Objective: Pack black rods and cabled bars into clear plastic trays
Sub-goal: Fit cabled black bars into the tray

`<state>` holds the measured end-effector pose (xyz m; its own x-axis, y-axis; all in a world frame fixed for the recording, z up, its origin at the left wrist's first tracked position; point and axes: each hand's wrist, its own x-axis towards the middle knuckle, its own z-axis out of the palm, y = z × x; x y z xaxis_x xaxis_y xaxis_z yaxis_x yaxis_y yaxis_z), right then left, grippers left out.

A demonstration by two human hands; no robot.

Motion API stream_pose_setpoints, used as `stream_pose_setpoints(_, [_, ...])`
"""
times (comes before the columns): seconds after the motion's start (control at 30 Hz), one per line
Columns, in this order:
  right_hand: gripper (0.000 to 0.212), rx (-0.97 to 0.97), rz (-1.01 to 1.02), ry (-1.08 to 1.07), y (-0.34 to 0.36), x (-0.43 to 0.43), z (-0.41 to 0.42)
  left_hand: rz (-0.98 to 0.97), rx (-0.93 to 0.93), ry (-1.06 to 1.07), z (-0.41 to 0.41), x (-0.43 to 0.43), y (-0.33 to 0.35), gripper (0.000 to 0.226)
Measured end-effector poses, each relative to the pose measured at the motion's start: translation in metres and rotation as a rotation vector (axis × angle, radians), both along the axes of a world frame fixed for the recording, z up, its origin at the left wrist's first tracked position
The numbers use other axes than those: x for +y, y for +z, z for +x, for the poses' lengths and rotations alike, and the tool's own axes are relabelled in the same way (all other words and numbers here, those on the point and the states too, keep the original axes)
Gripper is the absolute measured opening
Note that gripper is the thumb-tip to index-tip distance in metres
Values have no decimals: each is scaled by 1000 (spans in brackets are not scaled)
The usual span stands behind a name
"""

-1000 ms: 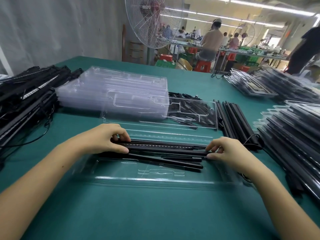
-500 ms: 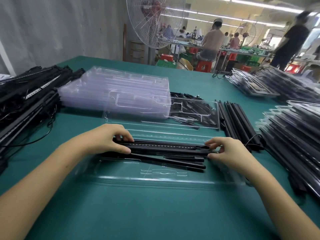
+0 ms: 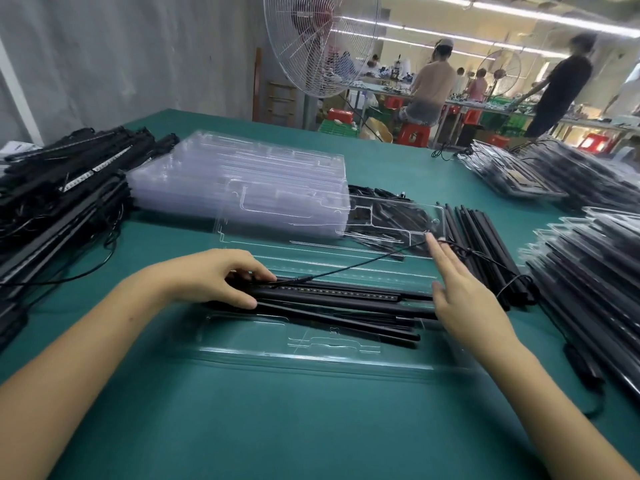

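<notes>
One cabled bar (image 3: 329, 293) — in left hand (image 3: 214, 278)

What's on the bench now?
open tray: one, clear, centre front
black bars: several, black, in open tray
cable: one, black, from bars toward right hand
empty trays: one stack, clear, centre back
loose rods: one bundle, black, right of centre
cabled bars: one pile, black, far left
filled trays: two stacks, clear, right side
fan: one, white, background
left hand: one, grips bars' left end
right hand: one, fingers straight, bars' right end
</notes>
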<state>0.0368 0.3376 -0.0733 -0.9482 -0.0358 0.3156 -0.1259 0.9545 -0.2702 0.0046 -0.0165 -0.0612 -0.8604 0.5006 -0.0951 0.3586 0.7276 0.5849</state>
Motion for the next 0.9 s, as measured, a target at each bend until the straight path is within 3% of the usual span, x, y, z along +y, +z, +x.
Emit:
stream_pose_setpoints(0.2, [88, -25, -113, 108, 9, -5, 4, 71, -38, 1, 1, -7, 4, 43])
stream_pose_setpoints(0.33, [115, -130, -210, 240, 14, -9, 9, 29, 11, 5, 0, -6, 2, 41])
stream_pose_setpoints(0.43, [128, -191, -151, 271, 14, -10, 9, 3, 19, 11, 0, -6, 1, 41])
stream_pose_setpoints(0.6, [131, -242, -119, 284, 7, -7, 5, -46, 1, -1, -2, -5, 0, 41])
stream_pose_setpoints(0.8, [122, -228, -73, 305, 15, -14, 11, -40, 0, 12, -3, -5, 0, 41])
stream_pose_setpoints(0.83, [113, -200, -30, 313, 16, -16, 12, -44, 7, 15, -3, -4, 0, 41])
stream_pose_setpoints(0.9, [72, -158, 109, 344, 19, -22, 14, -47, 17, 19, -3, -4, 0, 41])
